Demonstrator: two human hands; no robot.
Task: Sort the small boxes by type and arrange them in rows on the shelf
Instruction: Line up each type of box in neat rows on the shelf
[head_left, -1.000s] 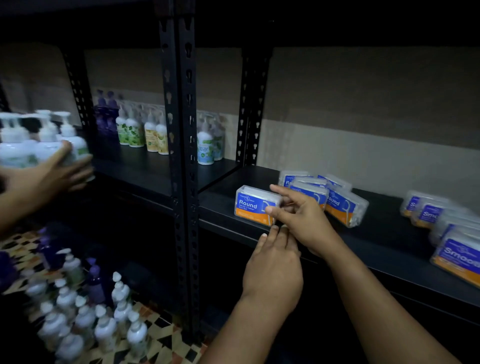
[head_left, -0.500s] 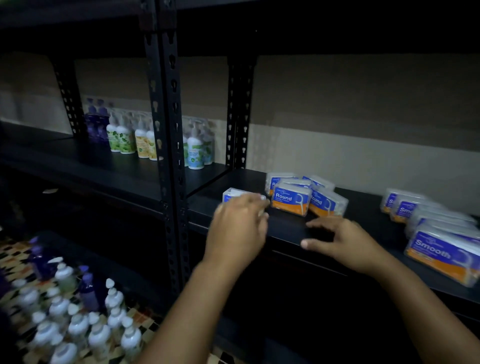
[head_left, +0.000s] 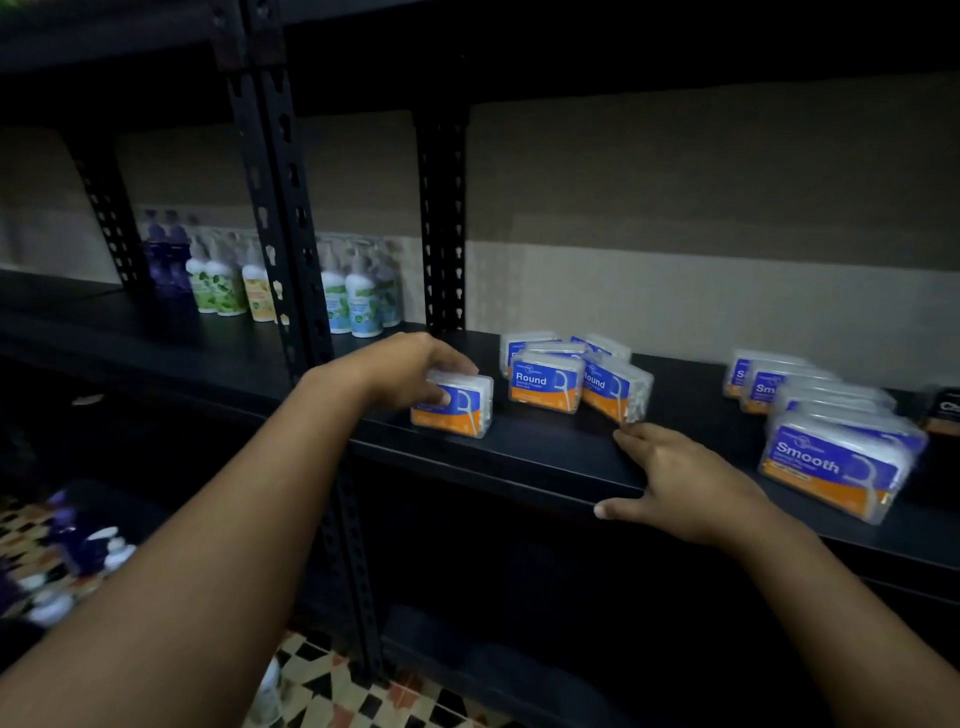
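My left hand (head_left: 402, 370) grips a clear blue-and-orange "Round" box (head_left: 460, 408) standing near the front edge of the black shelf (head_left: 550, 457). A cluster of more "Round" boxes (head_left: 545, 382) stands just right of it, one of them (head_left: 615, 392) turned at an angle. My right hand (head_left: 685, 488) rests on the shelf's front edge with fingers spread, its fingertips just below the angled box. A row of "Smooth" boxes (head_left: 836, 462) runs back along the shelf at the right.
Pump bottles (head_left: 348, 296) stand in rows on the neighbouring shelf to the left, behind a black upright post (head_left: 291, 249). More bottles (head_left: 78, 566) sit on the patterned floor at lower left. A dark box (head_left: 945, 410) shows at the far right edge.
My left hand came up from below and took hold of the lone "Round" box. My right hand let that box go and dropped to the shelf's front edge at the right.
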